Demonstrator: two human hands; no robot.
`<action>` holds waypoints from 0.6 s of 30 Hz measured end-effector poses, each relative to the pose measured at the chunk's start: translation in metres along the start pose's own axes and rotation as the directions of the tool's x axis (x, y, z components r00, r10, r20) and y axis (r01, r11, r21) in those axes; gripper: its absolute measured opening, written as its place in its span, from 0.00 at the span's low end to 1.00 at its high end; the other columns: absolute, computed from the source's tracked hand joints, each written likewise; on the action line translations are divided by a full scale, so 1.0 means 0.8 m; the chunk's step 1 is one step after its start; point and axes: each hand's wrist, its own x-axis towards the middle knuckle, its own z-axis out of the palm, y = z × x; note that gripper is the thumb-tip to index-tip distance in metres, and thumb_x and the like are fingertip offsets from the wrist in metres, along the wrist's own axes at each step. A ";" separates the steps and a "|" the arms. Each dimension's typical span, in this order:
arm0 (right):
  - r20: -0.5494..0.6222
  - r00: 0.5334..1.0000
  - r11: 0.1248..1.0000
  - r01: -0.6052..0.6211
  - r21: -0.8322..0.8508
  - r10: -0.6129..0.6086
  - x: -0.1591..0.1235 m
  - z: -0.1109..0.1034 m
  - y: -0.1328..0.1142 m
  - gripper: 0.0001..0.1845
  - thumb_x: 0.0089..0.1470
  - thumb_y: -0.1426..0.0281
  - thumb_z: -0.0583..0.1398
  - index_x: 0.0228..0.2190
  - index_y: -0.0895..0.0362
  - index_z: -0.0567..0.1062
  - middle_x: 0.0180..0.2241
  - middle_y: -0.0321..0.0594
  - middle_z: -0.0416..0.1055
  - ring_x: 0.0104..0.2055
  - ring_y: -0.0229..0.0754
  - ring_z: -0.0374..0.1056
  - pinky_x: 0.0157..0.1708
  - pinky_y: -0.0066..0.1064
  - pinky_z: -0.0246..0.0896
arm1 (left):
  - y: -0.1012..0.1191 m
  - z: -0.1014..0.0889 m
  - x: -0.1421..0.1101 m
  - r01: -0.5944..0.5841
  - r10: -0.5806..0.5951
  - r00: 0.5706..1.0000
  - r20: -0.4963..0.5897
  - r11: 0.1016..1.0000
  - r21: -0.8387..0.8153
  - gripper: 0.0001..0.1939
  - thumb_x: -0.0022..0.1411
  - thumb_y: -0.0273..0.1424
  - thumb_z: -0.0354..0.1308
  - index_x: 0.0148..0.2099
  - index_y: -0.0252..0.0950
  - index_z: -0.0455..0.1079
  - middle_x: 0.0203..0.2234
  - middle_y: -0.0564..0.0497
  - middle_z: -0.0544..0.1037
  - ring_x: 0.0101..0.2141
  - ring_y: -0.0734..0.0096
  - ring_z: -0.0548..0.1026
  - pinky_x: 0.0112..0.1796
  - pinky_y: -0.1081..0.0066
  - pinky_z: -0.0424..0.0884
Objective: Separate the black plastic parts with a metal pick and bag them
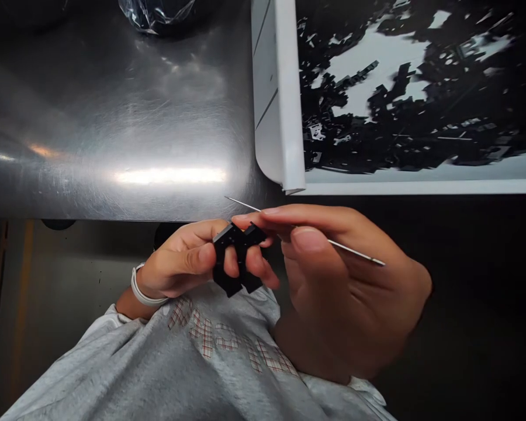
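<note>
My left hand [188, 257] is closed around black plastic parts [228, 280], angular pieces with small holes, in front of my shirt. Two of its fingers show through the gaps between the pieces. In my right hand [346, 280] a thin metal needle-like tool [357, 252] is pinched between thumb and fingers. Its pointed tip reaches out to the left, above the black parts, and its other end sticks out to the right past the thumb. The right fingertips are close beside the parts; whether they touch them I cannot tell.
A white tray [291, 117] at the right holds many black plastic pieces [394, 88]. To the left lies a scratched metal tabletop [135, 117], its front edge just beyond my hands. A dark bundle in clear plastic [158, 14] sits at the back.
</note>
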 end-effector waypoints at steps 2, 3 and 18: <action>-0.012 1.000 0.998 -0.022 0.053 0.023 0.003 0.003 -0.003 0.06 0.64 0.69 0.68 0.42 0.47 0.85 0.37 0.29 0.84 0.28 0.29 0.76 0.25 0.16 0.73 | 0.001 0.001 0.000 0.000 0.000 1.000 -0.003 1.000 -0.008 0.18 0.71 0.48 0.57 0.39 0.42 0.79 0.33 0.48 0.76 0.39 0.61 0.81 0.39 0.64 0.76; -0.022 0.999 0.998 -0.029 0.056 0.031 0.005 0.004 -0.004 0.07 0.61 0.70 0.70 0.41 0.47 0.85 0.35 0.29 0.84 0.29 0.28 0.77 0.26 0.15 0.73 | 0.002 0.002 0.000 -0.010 0.010 1.000 -0.013 1.000 0.000 0.17 0.71 0.47 0.57 0.39 0.42 0.79 0.34 0.48 0.76 0.39 0.61 0.81 0.40 0.64 0.76; -0.068 0.993 0.994 -0.095 0.057 0.099 0.016 0.004 -0.001 0.09 0.52 0.76 0.74 0.34 0.49 0.85 0.31 0.32 0.84 0.27 0.34 0.78 0.23 0.21 0.73 | 0.010 0.006 0.007 0.053 -0.049 0.996 -0.075 0.997 0.052 0.16 0.68 0.47 0.62 0.35 0.41 0.79 0.34 0.48 0.80 0.41 0.56 0.82 0.52 0.53 0.76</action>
